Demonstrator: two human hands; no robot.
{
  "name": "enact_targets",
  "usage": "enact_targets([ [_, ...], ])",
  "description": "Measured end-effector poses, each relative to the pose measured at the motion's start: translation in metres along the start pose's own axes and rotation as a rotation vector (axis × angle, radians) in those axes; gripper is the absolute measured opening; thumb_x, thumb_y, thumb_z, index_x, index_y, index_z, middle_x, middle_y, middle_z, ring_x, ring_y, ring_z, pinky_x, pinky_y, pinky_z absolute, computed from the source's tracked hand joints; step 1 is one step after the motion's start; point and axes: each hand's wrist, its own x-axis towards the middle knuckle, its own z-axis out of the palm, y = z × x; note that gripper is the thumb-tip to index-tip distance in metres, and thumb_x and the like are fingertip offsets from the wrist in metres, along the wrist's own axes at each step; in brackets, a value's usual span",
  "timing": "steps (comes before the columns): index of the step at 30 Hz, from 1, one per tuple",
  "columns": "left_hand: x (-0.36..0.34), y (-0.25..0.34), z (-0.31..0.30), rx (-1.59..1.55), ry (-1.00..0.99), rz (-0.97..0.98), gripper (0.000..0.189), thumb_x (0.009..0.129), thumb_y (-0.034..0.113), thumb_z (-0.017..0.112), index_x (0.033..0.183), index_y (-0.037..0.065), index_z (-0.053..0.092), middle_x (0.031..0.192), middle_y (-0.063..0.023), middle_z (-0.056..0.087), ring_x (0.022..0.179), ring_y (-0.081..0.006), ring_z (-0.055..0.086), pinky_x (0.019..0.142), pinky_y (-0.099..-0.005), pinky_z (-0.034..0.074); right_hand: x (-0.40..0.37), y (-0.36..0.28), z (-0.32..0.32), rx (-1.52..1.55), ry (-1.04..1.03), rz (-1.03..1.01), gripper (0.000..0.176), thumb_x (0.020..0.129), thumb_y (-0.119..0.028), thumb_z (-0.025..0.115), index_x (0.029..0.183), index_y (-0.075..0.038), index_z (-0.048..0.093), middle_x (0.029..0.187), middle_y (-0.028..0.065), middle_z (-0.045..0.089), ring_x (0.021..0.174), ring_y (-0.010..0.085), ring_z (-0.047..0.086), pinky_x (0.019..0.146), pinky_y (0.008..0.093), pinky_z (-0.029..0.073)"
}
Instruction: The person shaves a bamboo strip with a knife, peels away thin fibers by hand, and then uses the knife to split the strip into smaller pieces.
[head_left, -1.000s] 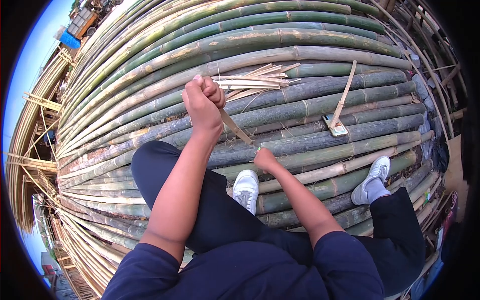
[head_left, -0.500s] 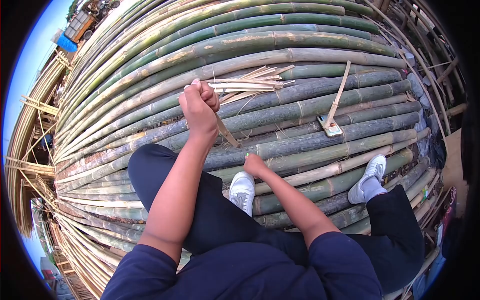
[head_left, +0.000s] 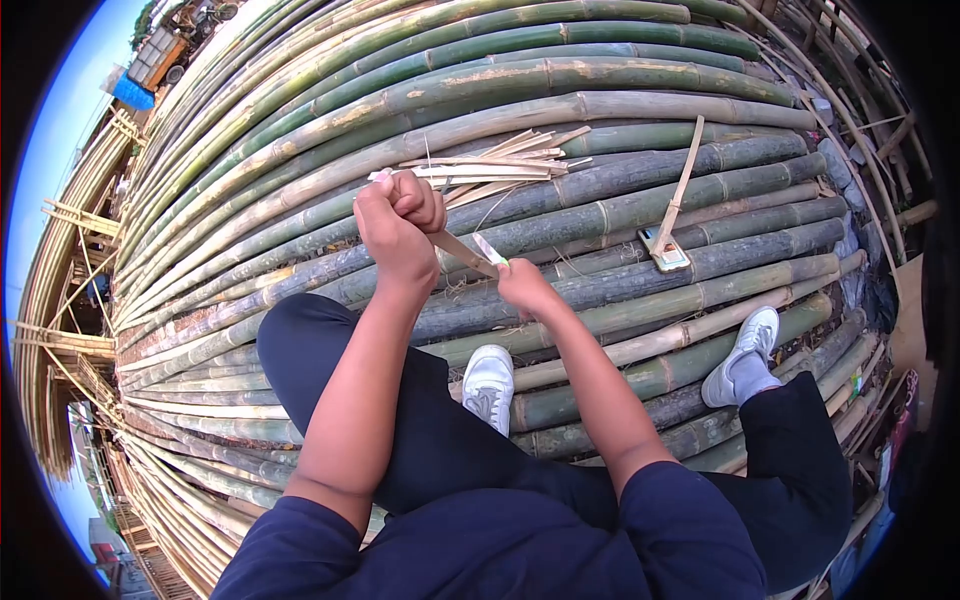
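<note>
- Here's the bamboo strip (head_left: 463, 252), flat, tan and narrow, sloping down from the left fist towards the right hand, over the dark poles.
- And the knife (head_left: 485, 249) shows up now! Half a second ago its blade could hardly be made out; here it stands pale beside the strip, a touch of green where it meets the fingers.
- Right hand (head_left: 527, 288) has risen, closer to the left than before, closed round the knife's handle; most of that handle is hidden.
- Left hand (head_left: 395, 218) is much where it was, clenched tight on the strip (the part inside the fist can't be seen). Whether blade touches strip, I can't tell.
- Just beyond the left hand, a pile of split strips (head_left: 505, 168), pale, thin and straight-edged, fans out.
- Over to the right, a phone (head_left: 677, 260) lies on the poles, partly covered by a loose strip (head_left: 684, 178).
- Beneath it all, bamboo poles (head_left: 700, 104), round and ringed with nodes, some green, some weathered grey.
- Far upper left, a truck (head_left: 157, 58), small and hard to make out.
</note>
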Motion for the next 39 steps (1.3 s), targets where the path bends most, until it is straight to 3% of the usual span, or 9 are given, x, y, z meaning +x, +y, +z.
enact_targets([
  [6,0.01,-0.006,-0.008,-0.075,0.025,-0.089,0.041,0.091,0.036,0.033,0.057,0.015,0.023,0.049,0.003,0.017,0.046,-0.0119,0.013,0.044,-0.0315,0.015,-0.026,-0.022,-0.051,-0.036,0.013,-0.01,0.035,0.099,-0.023,0.039,0.092,0.007,0.056,0.064,0.0122,0.057,0.045,0.022,0.057,0.038,0.0363,0.044],
  [9,0.015,-0.007,-0.01,-0.069,0.003,-0.104,0.042,0.091,0.037,0.033,0.057,0.015,0.023,0.049,0.003,0.017,0.045,-0.0118,0.012,0.044,-0.0315,0.015,-0.024,-0.022,-0.043,-0.026,-0.055,-0.062,0.033,0.098,-0.022,0.042,0.092,0.007,0.056,0.071,0.0195,0.062,0.057,0.0322,0.063,0.049,0.0432,0.049],
  [11,0.014,-0.007,-0.008,-0.069,0.022,-0.101,0.042,0.091,0.037,0.033,0.057,0.015,0.023,0.049,0.003,0.017,0.045,-0.0118,0.013,0.044,-0.0315,0.015,0.0,0.012,-0.016,-0.309,0.188,-0.364,0.029,0.098,-0.02,0.044,0.093,0.006,0.057,0.082,0.0288,0.064,0.076,0.045,0.064,0.067,0.0517,0.05],
  [14,0.012,-0.006,-0.01,-0.043,0.062,-0.085,0.041,0.092,0.037,0.032,0.057,0.016,0.023,0.05,0.0028,0.016,0.045,-0.0129,0.012,0.046,-0.0322,0.016,0.017,0.057,0.013,-0.222,0.307,-0.184,0.027,0.096,-0.018,0.046,0.095,0.006,0.057,0.09,0.0336,0.062,0.09,0.0511,0.059,0.079,0.0561,0.046],
  [18,0.014,-0.006,-0.01,-0.058,0.056,-0.088,0.041,0.091,0.036,0.033,0.057,0.016,0.022,0.05,0.003,0.016,0.045,-0.0127,0.012,0.045,-0.0321,0.016,0.02,0.062,0.006,-0.309,0.252,-0.196,0.023,0.094,-0.015,0.048,0.093,0.007,0.055,0.087,0.033,0.063,0.087,0.0483,0.062,0.078,0.0548,0.049],
  [24,0.017,-0.007,-0.009,-0.047,0.132,-0.071,0.04,0.091,0.035,0.033,0.059,0.015,0.023,0.05,0.0021,0.017,0.045,-0.0121,0.013,0.044,-0.0318,0.014,-0.044,-0.027,0.014,-0.21,0.338,-0.164,0.022,0.091,-0.011,0.05,0.099,0.01,0.052,0.089,0.0334,0.063,0.088,0.0468,0.064,0.078,0.0517,0.052],
  [29,0.022,-0.006,-0.009,-0.074,0.163,-0.085,0.039,0.091,0.035,0.033,0.059,0.015,0.023,0.05,0.0022,0.017,0.045,-0.012,0.012,0.044,-0.0317,0.014,0.008,0.094,0.038,-0.285,0.435,-0.039,0.02,0.093,-0.011,0.048,0.097,0.007,0.053,0.083,0.0336,0.063,0.085,0.0494,0.062,0.077,0.0554,0.05],
  [36,0.022,-0.01,0.001,-0.044,0.101,-0.079,0.04,0.09,0.035,0.036,0.057,0.016,0.023,0.049,0.0029,0.016,0.043,-0.0125,0.011,0.044,-0.0319,0.014,-0.022,0.011,0.018,-0.189,0.365,-0.134,0.023,0.092,-0.013,0.049,0.095,0.009,0.055,0.092,0.0319,0.064,0.09,0.0463,0.064,0.078,0.0512,0.052],
  [39,0.027,-0.009,0.002,-0.045,0.18,-0.083,0.04,0.09,0.035,0.036,0.058,0.016,0.023,0.049,0.0028,0.016,0.044,-0.0123,0.011,0.044,-0.0317,0.014,-0.011,0.044,0.027,-0.172,0.417,-0.071,0.023,0.093,-0.013,0.048,0.093,0.008,0.057,0.091,0.0321,0.064,0.089,0.0469,0.063,0.078,0.0523,0.051],
])
